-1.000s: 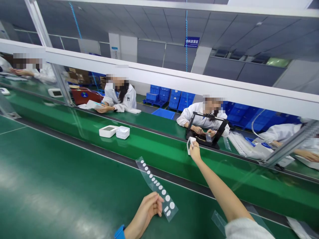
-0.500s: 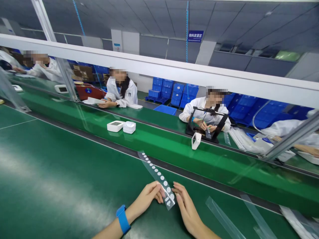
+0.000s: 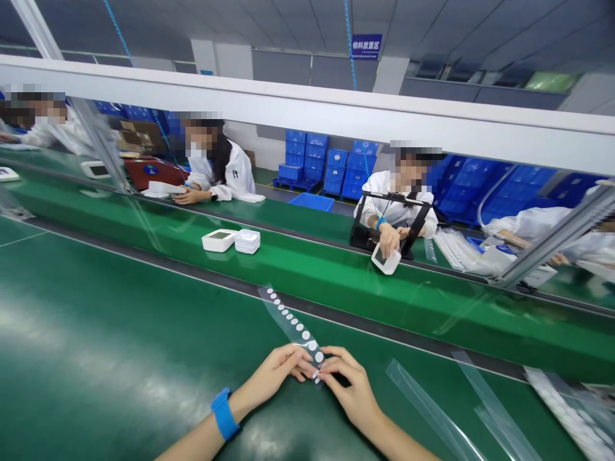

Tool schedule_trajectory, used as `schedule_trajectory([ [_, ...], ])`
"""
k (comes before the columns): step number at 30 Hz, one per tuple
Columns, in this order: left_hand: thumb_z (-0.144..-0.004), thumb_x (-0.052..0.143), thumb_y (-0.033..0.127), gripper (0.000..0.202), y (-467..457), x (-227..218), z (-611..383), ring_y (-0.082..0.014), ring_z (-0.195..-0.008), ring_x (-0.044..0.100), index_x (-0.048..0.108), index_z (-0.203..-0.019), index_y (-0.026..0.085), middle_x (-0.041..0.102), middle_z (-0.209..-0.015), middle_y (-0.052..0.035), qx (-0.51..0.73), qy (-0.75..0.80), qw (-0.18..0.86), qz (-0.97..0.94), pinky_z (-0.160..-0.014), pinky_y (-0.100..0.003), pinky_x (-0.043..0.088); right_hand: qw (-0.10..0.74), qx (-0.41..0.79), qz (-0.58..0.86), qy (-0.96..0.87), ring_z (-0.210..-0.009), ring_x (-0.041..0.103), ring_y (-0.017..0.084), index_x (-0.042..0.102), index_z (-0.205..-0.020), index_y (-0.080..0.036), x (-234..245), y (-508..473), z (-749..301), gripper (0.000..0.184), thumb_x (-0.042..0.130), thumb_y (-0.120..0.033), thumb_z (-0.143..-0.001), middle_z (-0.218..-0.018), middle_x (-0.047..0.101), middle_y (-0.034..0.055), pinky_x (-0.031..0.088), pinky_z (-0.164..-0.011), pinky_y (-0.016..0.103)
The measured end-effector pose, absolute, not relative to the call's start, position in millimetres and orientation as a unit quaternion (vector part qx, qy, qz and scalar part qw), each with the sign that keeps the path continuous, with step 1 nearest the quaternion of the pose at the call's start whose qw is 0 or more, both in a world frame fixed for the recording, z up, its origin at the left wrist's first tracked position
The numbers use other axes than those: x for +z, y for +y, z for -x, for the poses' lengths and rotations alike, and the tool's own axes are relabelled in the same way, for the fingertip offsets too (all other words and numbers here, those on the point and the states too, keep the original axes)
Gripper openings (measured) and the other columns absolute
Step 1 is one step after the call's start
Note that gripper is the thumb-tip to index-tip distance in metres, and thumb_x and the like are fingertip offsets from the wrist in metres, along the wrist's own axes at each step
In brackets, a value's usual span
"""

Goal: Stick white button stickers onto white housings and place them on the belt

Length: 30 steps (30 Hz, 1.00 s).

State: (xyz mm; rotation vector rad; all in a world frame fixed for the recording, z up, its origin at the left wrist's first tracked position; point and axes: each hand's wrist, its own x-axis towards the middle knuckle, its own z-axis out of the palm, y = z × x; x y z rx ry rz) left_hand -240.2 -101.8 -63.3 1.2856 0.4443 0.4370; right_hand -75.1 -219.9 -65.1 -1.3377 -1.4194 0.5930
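A clear strip of round white stickers (image 3: pixel 298 327) slants away from me above the green bench, its far end near the bench's back edge. My left hand (image 3: pixel 283 366), with a blue band (image 3: pixel 224 413) on its wrist, grips the near part of the strip between thumb and fingers. At that same near end, thumb and fingertips of my right hand (image 3: pixel 350 384) pinch together over the last white stickers. Whether a sticker has come loose there cannot be made out, as the fingertips cover it.
Clear plastic strips (image 3: pixel 427 410) lie to my right, beside a sheet of white stickers (image 3: pixel 560 410). Beyond the bench edge, a green conveyor (image 3: pixel 307 266) carries a white device (image 3: pixel 220 240) and a stack of white parts (image 3: pixel 247 241). Across it, a co-worker's hand (image 3: pixel 388 239) holds another white device (image 3: pixel 385 260).
My right hand has moved in from beside the strip and closed on its near end. Across the conveyor, a co-worker's hand has taken hold of the white device.
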Motion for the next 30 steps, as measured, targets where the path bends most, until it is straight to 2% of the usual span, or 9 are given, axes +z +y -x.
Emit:
schedule_trajectory([
  [4,-0.081,0.064,0.057,0.047,-104.4,-64.5,239.5,-0.0221,-0.079,0.071,0.064,-0.092,0.012,0.076,-0.087,-0.0161,0.189,0.21,0.787,-0.549,-0.07,-0.029,0.052,0.553,0.242,0.544,-0.582,-0.084,0.068,0.02,0.072,-0.082,-0.023,-68.1,-220.7,75.3,0.011,0.062,-0.023,-0.088,-0.109,0.064,0.0101,0.054,-0.08,0.037],
  [12,-0.083,0.065,0.054,0.043,-108.2,-63.4,239.6,-0.0204,-0.08,0.071,0.063,-0.091,0.012,0.076,-0.089,-0.0164,0.168,0.208,0.815,-0.514,-0.071,-0.027,0.052,0.57,0.243,0.531,-0.577,-0.079,0.068,0.018,0.074,-0.084,-0.024,-70.4,-222.7,75.6,0.012,0.064,-0.018,-0.086,-0.108,0.062,0.0092,0.054,-0.076,0.034],
  [16,-0.084,0.065,0.052,0.042,-109.8,-62.5,241.6,-0.0224,-0.087,0.071,0.064,-0.099,0.012,0.075,-0.094,-0.0158,0.155,0.194,0.824,-0.509,-0.076,-0.029,0.051,0.573,0.224,0.524,-0.589,-0.081,0.067,0.017,0.073,-0.084,-0.021,-71.7,-224.4,74.9,0.01,0.065,-0.017,-0.086,-0.104,0.064,0.0099,0.053,-0.077,0.033],
  [21,-0.084,0.067,0.048,0.043,-111.7,-61.5,244.0,-0.0257,-0.098,0.068,0.062,-0.109,0.014,0.074,-0.102,-0.0164,0.123,0.162,0.834,-0.513,-0.085,-0.034,0.048,0.573,0.232,0.536,-0.575,-0.098,0.064,0.021,0.071,-0.079,-0.019,-69.9,-228.2,74.9,0.006,0.068,-0.018,-0.084,-0.092,0.066,0.0089,0.051,-0.081,0.031],
  [27,-0.08,0.072,0.045,0.055,-120.6,-63.3,246.8,-0.0315,-0.119,0.057,0.056,-0.125,0.018,0.066,-0.122,-0.0176,0.068,0.106,0.871,-0.476,-0.099,-0.044,0.038,0.567,0.233,0.561,-0.556,-0.095,0.064,0.02,0.07,-0.079,-0.017,-72.2,-246.8,70.9,0.008,0.066,-0.019,-0.085,-0.102,0.063,0.0112,0.05,-0.082,0.031],
  [30,-0.079,0.071,0.047,0.06,-124.8,-71.8,248.1,-0.0337,-0.124,0.052,0.053,-0.13,0.02,0.061,-0.129,-0.0176,0.029,0.066,0.875,-0.478,-0.102,-0.046,0.036,0.555,0.223,0.562,-0.571,-0.098,0.062,0.021,0.07,-0.078,-0.016,-74.9,-260.3,67.8,0.008,0.065,-0.017,-0.085,-0.093,0.064,0.0102,0.049,-0.081,0.031],
])
